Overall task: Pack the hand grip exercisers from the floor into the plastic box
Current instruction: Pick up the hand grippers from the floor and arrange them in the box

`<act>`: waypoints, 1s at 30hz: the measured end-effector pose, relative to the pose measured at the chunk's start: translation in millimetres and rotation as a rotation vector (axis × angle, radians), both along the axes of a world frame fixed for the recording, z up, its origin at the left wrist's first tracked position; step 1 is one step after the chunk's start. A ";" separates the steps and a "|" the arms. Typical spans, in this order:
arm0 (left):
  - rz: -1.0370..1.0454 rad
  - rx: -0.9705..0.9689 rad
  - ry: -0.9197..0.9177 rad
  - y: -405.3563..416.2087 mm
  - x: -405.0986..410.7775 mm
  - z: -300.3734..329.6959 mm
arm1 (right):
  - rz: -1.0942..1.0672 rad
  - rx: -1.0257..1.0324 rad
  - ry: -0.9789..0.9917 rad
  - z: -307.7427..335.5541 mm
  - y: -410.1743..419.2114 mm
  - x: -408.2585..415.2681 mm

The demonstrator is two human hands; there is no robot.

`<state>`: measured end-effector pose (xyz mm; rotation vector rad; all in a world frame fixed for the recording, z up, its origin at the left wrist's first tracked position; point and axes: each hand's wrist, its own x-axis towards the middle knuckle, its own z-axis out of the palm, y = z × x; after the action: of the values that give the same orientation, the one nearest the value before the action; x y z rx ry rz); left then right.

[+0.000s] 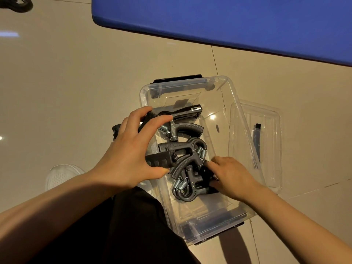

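A clear plastic box [236, 103] with black latch handles is set on the tiled floor [66, 88], and several black hand grip exercisers [182, 155] with steel springs are piled inside it. A black exerciser [150, 119] is gripped by the left hand [131, 149] at the box's left wall, its fingers curled over the top and the thumb reaching toward the pile. The right hand [230, 176] is lowered into the box, with its fingers curled round the exercisers nearest the person. The transparent lid [266, 141] is laid on the floor just beside the box's right wall. A blue mat [228, 20] is spread across the far floor. A white shoe [61, 176] is seen beneath the left forearm, beside a dark-trousered leg [123, 229].
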<state>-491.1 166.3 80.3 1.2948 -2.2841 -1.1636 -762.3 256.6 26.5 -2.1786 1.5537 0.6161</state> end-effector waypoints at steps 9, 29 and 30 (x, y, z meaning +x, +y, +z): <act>-0.002 -0.001 0.019 0.0 1.3 -1.5 | 0.254 0.085 0.094 -17.1 1.7 -3.3; 0.004 0.020 -0.003 -0.1 0.1 -0.1 | -0.334 -0.330 0.009 -40.0 -13.6 42.8; 0.003 0.024 0.000 -0.1 0.5 -0.1 | -0.306 -0.378 -0.006 -37.9 -14.8 44.1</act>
<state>-490.6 166.2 80.2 1.3069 -2.2743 -1.1934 -718.2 241.8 -11.4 -2.1193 2.0842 0.2327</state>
